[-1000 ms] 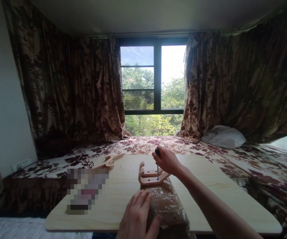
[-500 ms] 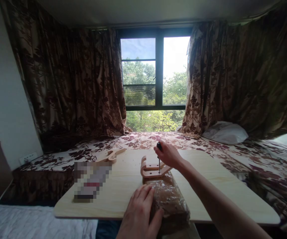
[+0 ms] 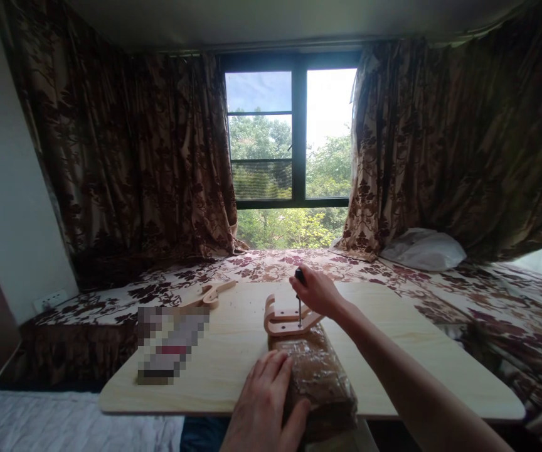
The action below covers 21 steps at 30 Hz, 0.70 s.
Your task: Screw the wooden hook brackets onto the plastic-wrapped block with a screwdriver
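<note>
My right hand is closed round the black handle of a screwdriver. The shaft points straight down, its tip against the upper face of a curved wooden hook piece. Several dark screw heads or holes dot this piece, which sits on the far end of a brown package wrapped in clear tape. My left hand lies on the near left part of the package, fingers stretched forward and thumb apart on its top. Part of the wooden piece is hidden behind my right hand.
The package rests on a pale wooden table. At the table's left lie another curved wooden piece and a blurred-out flat item. Beyond are a flower-patterned cover, a white bag and a window between curtains.
The whole view has shifted very slightly. Both hands, the screwdriver and the package keep the same places relative to each other.
</note>
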### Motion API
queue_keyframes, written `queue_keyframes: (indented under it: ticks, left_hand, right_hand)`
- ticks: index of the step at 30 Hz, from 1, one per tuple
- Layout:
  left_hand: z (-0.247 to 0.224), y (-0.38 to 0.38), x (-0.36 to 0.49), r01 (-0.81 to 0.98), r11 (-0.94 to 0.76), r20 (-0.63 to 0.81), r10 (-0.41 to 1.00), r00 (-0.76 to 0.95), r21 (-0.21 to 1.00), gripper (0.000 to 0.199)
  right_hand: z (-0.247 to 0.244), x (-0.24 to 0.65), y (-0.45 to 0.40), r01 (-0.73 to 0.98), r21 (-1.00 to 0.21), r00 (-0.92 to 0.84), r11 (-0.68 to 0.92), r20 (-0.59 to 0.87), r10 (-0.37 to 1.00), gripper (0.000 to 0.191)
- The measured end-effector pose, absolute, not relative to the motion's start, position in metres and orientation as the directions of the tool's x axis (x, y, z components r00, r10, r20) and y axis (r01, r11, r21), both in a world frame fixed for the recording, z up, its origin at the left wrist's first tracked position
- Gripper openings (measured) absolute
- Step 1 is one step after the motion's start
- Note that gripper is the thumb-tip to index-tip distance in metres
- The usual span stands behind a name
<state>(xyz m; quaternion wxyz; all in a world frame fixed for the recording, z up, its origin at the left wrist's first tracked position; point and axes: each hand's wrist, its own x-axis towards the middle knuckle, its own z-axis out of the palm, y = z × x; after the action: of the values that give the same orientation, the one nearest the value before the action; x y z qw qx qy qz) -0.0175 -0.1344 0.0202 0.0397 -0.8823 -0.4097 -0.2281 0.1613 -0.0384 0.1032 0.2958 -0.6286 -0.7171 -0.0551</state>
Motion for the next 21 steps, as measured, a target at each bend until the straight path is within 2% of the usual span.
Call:
queue_keyframes:
  ticks: [7,16,21]
  left_hand:
    - [0.0159,-0.1319,-0.0188,0.723,-0.68,0.527,0.661,0.535,0.119,0.046]
    - [0.0176,-0.128,-0.0181,0.728,-0.68,0.422,0.688,0.591,0.089,0.05]
    - [0.0155,-0.1273,-0.0186,0.724,-0.683,0.463,0.677,0.573,0.102,0.048]
  right_hand:
    - [0.1045,0.1618,-0.0379,0.935,-0.291,-0.035,0.201,0.489,0.872,0.027]
    - [0.1034,0.1616,-0.0373,0.938,-0.278,-0.044,0.207,0.497,0.867,0.027]
    - [0.1032,0.1613,-0.0374,0.938,-0.276,-0.047,0.211,0.501,0.864,0.027]
